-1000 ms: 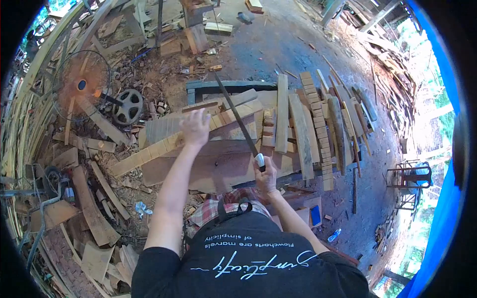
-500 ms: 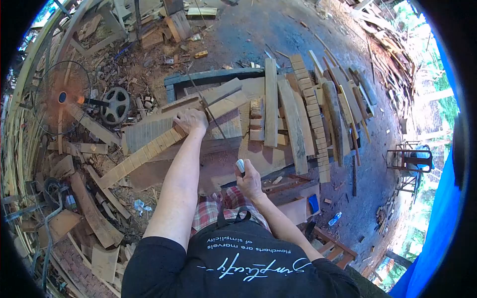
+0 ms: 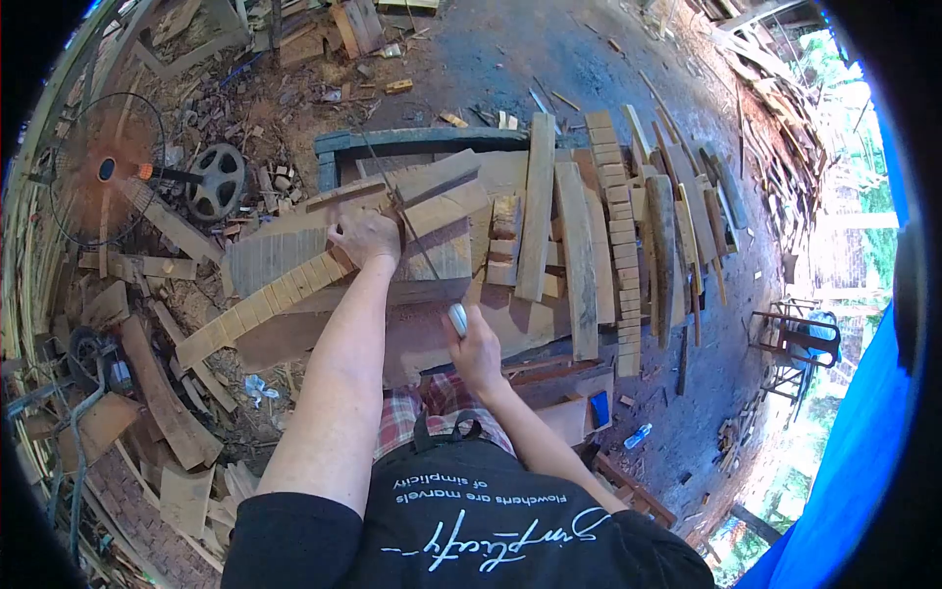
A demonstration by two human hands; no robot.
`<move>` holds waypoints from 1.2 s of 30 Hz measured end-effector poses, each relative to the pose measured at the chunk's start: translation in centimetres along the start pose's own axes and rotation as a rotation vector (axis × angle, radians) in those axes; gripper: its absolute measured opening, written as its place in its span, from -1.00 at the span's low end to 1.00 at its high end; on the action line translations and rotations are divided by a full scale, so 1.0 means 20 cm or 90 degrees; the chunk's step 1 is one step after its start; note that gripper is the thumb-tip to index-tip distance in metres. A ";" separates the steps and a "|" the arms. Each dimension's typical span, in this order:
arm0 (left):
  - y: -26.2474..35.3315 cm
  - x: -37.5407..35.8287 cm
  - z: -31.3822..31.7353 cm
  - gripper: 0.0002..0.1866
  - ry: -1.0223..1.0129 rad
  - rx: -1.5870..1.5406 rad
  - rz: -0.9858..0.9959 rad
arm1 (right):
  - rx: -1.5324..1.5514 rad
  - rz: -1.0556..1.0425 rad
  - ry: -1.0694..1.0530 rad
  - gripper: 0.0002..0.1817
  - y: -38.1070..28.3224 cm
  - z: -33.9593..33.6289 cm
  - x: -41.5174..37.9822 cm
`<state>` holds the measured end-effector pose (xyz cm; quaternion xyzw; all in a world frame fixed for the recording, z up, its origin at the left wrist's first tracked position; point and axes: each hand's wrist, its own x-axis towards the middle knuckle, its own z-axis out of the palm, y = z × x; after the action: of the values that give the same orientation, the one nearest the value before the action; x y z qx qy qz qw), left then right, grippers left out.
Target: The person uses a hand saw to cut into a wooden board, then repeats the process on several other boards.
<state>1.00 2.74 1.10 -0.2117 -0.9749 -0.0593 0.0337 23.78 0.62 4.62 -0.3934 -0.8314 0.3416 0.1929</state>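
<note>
My left hand [image 3: 368, 239] is closed over a pale wooden strip [image 3: 260, 307] marked with evenly spaced cross lines, which lies slantwise on the wooden work surface. Just beyond its knuckles, a long thin dark strip [image 3: 420, 245] crosses over the wood. My right hand [image 3: 476, 353] is wrapped round a small silver-white object [image 3: 458, 319], held upright at the near edge of the work surface. Between and beyond my hands lie short wood blocks [image 3: 504, 236] and a long plank [image 3: 536, 206].
A second lined strip [image 3: 620, 236] and more planks [image 3: 665, 245] lie to the right. A round fan [image 3: 106, 169] and a spoked wheel [image 3: 216, 183] are at the left. A chair [image 3: 800, 334] stands far right; a plastic bottle [image 3: 638, 436] lies on the ground.
The whole view has shifted slightly. My left hand stays on the lined strip, with its fingers a little more raised. My right hand has turned slightly, showing more of the silver-white object.
</note>
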 end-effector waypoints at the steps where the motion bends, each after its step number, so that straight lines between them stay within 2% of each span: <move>1: 0.00 0.00 0.00 -0.71 0.019 0.005 -0.006 | 0.019 0.031 -0.024 -0.73 0.01 -0.06 -0.08; 5: 0.00 0.00 0.00 -0.71 -0.075 -0.039 -0.031 | 0.033 0.060 -0.044 -0.75 0.00 -0.15 -0.18; 11: -0.02 0.02 0.06 -0.71 -0.048 0.005 -0.019 | -0.001 0.038 -0.044 -0.75 -0.08 0.05 0.16; 13: -0.01 0.01 0.09 -0.74 0.005 0.022 -0.025 | 0.010 0.037 -0.042 -0.74 -0.06 -0.02 0.04; 17: -0.01 0.00 0.07 -0.73 0.006 -0.012 -0.028 | 0.015 0.048 -0.055 -0.73 -0.11 -0.12 -0.02; 19: 0.00 0.02 0.04 -0.72 -0.067 -0.073 -0.048 | 0.005 0.042 -0.070 -0.74 -0.09 -0.12 -0.01; 22: 0.00 0.01 0.05 -0.73 0.009 -0.053 -0.051 | 0.019 0.049 -0.080 -0.74 -0.07 -0.05 -0.02; 27: 0.00 0.01 0.04 -0.72 0.001 -0.081 -0.022 | 0.039 0.081 -0.066 -0.76 -0.07 -0.10 -0.05; 30: 0.00 0.01 0.03 -0.72 -0.002 -0.088 -0.036 | 0.061 0.045 -0.064 -0.76 -0.10 -0.12 -0.03; 36: -0.01 0.03 0.11 -0.74 0.004 -0.072 -0.063 | 0.030 0.083 -0.070 -0.74 -0.11 -0.04 -0.01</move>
<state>0.27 3.08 -1.07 -0.1648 -0.9792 -0.1166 0.0221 23.20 -0.31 6.79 -0.4225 -0.8050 0.3943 0.1337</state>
